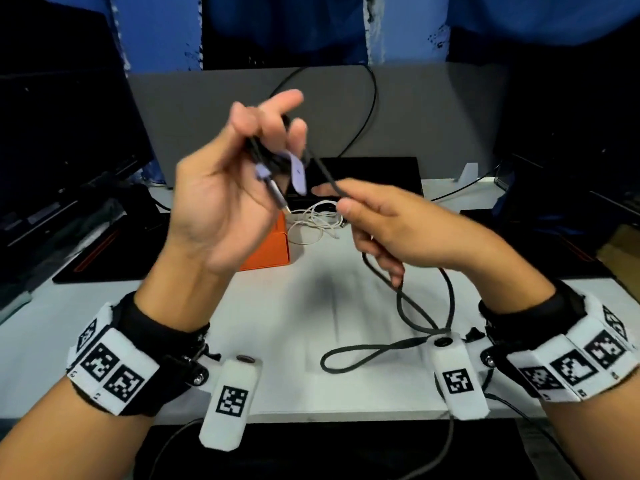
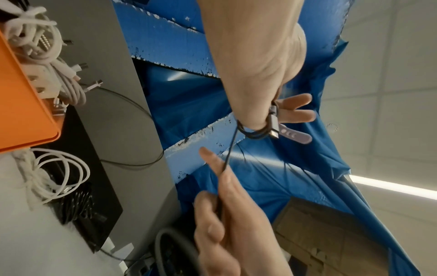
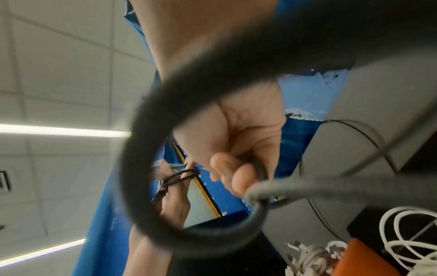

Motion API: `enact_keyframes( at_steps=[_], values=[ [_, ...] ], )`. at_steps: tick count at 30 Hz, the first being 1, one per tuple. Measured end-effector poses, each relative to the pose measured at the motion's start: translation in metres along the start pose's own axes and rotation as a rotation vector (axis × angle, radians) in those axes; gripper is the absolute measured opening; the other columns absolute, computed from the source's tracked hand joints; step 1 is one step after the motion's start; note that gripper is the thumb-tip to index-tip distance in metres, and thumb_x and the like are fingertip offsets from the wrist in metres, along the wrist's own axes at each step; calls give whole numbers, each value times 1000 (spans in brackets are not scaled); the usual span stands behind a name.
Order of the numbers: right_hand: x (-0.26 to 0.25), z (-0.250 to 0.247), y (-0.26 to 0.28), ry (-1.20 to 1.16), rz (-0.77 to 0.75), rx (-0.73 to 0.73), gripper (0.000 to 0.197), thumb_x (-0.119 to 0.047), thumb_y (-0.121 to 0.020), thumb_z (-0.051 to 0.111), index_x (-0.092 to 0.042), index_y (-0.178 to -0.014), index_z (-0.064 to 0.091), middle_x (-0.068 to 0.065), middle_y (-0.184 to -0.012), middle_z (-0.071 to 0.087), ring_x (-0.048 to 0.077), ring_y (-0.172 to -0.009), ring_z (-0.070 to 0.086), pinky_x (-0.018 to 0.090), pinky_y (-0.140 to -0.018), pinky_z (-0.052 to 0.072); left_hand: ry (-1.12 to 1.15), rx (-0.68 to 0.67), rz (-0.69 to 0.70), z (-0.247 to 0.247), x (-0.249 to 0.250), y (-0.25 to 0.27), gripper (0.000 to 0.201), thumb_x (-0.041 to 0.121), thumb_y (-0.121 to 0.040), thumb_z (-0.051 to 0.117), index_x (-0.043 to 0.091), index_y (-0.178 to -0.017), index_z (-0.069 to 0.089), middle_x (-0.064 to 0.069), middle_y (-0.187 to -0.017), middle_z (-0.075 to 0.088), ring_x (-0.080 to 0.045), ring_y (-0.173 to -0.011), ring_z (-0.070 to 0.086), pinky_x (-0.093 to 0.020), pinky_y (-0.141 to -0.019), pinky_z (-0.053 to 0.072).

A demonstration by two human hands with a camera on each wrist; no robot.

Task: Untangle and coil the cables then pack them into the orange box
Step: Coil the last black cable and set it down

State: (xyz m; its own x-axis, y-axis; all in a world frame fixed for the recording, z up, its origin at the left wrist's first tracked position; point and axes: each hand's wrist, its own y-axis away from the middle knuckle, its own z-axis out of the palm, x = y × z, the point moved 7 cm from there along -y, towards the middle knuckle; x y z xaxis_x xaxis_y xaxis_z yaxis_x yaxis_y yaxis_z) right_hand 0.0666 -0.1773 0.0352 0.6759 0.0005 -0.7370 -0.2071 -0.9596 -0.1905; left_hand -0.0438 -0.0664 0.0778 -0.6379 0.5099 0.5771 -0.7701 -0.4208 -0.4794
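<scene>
Surveying the bench first: I see a white table (image 1: 166,327) backed by a grey partition panel (image 1: 214,109), with blue sheeting (image 2: 272,177) hung behind it and a panelled ceiling with strip lights (image 3: 59,129) overhead. Dark monitors (image 1: 59,140) stand at the left edge. A black pad (image 1: 377,171) lies at the rear of the table.

The orange box (image 1: 268,249) sits on the table behind my raised left hand (image 1: 225,188), mostly hidden in the head view. A tangle of white cables (image 1: 317,220) lies just beside it, toward the black pad; in the left wrist view more white cables (image 2: 45,52) rest against the box.

The black cable (image 1: 408,306) is the item in work. Several turns of it are wound around the fingers (image 2: 295,107) of my left hand, held up above the table, thumb pressed against the turns. Its metal plug (image 1: 278,195) and a lilac strap (image 1: 298,174) hang from that bundle. From there the cable runs taut to my right hand (image 1: 391,230), which pinches it between thumb and forefinger. Below that hand the remainder drops in loose loops onto the table near my right wrist. The right wrist view shows the cable blurred, close to the lens.
</scene>
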Motion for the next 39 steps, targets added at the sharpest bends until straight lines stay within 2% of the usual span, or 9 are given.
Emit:
enact_keyframes(
  at_steps=[3, 6, 12, 16, 20, 27, 32, 34, 39],
  values=[
    [2, 21, 1, 45, 27, -117, 38, -28, -113, 36, -41, -148, 45, -6, -59, 44, 5, -37, 41, 28, -40, 47, 3, 159, 50, -16, -3, -6, 34, 15, -113, 31, -7, -114, 57, -7, -83, 76, -17, -87, 76, -31, -86, 60],
    [-5, 33, 4, 220, -30, -199, 28, -25, -110, 47, -29, -137, 54, -22, -59, 57, 2, -50, 54, 19, -55, 42, -535, 323, 45, -31, -22, -5, 40, 18, -113, 29, 5, -100, 64, -7, -103, 78, -18, -93, 76, -39, -74, 61],
    [-3, -20, 6, 440, -17, 63, 11, -31, -96, 72, -24, -88, 72, -1, -76, 69, 16, -72, 61, 39, -73, 51, -1924, -167, -199, -31, -56, -2, 23, 26, -109, 40, 13, -96, 55, 6, -83, 72, -17, -71, 61, -33, -67, 44],
    [19, -64, 11, 407, 95, 213, 19, -34, -88, 80, -23, -78, 69, -1, -59, 56, 7, -52, 41, 31, -57, 35, -1293, -336, -479, -30, -40, 9, 37, 38, -104, 54, 5, -97, 67, 3, -56, 34, -13, -49, 34, -27, -48, 36],
    [50, -100, 13, 440, 144, 387, 22, -40, -93, 75, -23, -81, 67, 6, -70, 66, 12, -57, 47, 31, -59, 39, -1033, -375, -333, -28, 3, 3, 38, 54, -93, 65, 16, -86, 71, 7, -52, 26, -15, -44, 34, -29, -44, 41],
    [93, -119, 15, 468, 256, 420, 30, -42, -96, 70, -15, -84, 66, 9, -76, 64, 15, -61, 50, 33, -63, 42, -21, -173, -97, -28, 32, -21, 38, 24, -114, 29, 8, -94, 57, 5, -52, 50, -7, -38, 42, -23, -62, 50],
    [86, -76, 14, 468, 353, 55, 52, -56, -84, 75, -35, -130, 61, -9, -96, 67, 9, -87, 67, 29, -84, 53, -544, 34, -122, -31, -1, -16, 34, 26, -112, 33, 10, -100, 60, 9, -48, 38, -5, -39, 35, -22, -62, 47],
    [49, -55, 5, 214, 122, 113, 72, -64, -82, 70, -36, -145, 50, -7, -111, 71, 10, -106, 69, 32, -99, 54, -715, 34, -168, -22, -21, -10, 32, 25, -110, 37, 6, -100, 59, 8, -49, 36, -10, -40, 36, -27, -64, 49],
    [-6, -28, -1, 126, -202, 290, 32, -33, -107, 52, -25, -138, 56, -4, -105, 68, 11, -101, 67, 28, -90, 53, -680, -69, -295, 0, -46, 5, 29, 25, -109, 38, 11, -87, 52, 4, -48, 39, -15, -42, 43, -32, -73, 56]
  ],
)
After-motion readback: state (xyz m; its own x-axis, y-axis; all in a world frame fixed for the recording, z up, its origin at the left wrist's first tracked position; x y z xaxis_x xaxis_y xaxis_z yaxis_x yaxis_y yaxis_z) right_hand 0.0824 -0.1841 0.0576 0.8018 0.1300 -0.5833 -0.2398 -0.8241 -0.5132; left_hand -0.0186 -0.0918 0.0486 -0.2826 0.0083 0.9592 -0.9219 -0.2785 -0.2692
